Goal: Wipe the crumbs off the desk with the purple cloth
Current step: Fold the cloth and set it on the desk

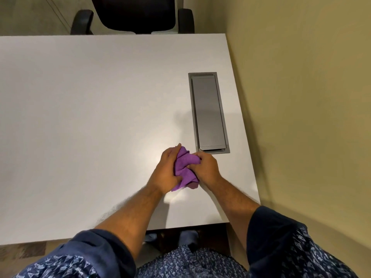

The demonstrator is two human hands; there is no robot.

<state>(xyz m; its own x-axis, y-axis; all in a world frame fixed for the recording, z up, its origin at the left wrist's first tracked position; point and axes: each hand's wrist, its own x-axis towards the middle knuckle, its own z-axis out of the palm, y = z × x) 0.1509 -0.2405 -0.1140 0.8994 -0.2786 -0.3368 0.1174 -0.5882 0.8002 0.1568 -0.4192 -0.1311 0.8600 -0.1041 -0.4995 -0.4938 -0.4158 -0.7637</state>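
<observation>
The purple cloth (185, 169) is bunched up between both of my hands, on the white desk (90, 117) toward its near right part. My left hand (165, 173) grips the cloth's left side, fingers curled around it. My right hand (206, 168) clasps its right side from above. Part of the cloth hangs out below my hands and touches the desk. I cannot make out any crumbs on the desk surface.
A grey metal cable hatch (208, 113) is set into the desk just beyond my right hand. A black office chair (136, 15) stands behind the far edge. A beige wall (311, 97) runs along the desk's right edge.
</observation>
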